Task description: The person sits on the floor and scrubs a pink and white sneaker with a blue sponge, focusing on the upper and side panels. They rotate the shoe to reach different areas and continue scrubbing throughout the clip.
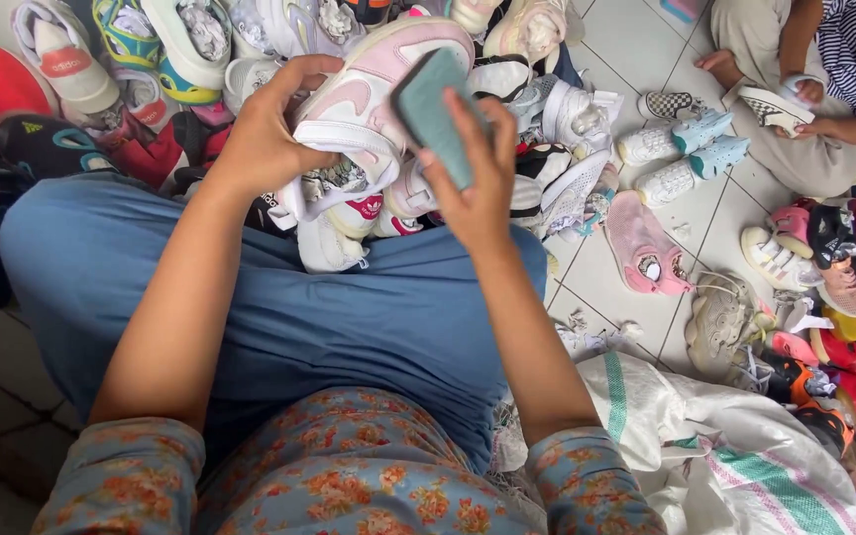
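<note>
While left hand (267,134) grips the sneaker (374,84), right hand (473,183) presses sponge (435,114) against it.

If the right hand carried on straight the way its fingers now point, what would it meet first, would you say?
The right hand, holding a teal sponge block, points up and away toward the white-and-pink sneaker in the left hand. It would likely meet that sneaker first; depth is unclear.

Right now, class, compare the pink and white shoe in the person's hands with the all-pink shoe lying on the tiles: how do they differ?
The pink and white shoe is held up in the left hand, while the pink shoe lies alone on the tiled floor.
The held shoe is mostly white with pink panels; the floor shoe is pink all over.
The right hand presses a teal sponge block against the held shoe; nothing touches the floor shoe.
Both are sneakers.
</note>
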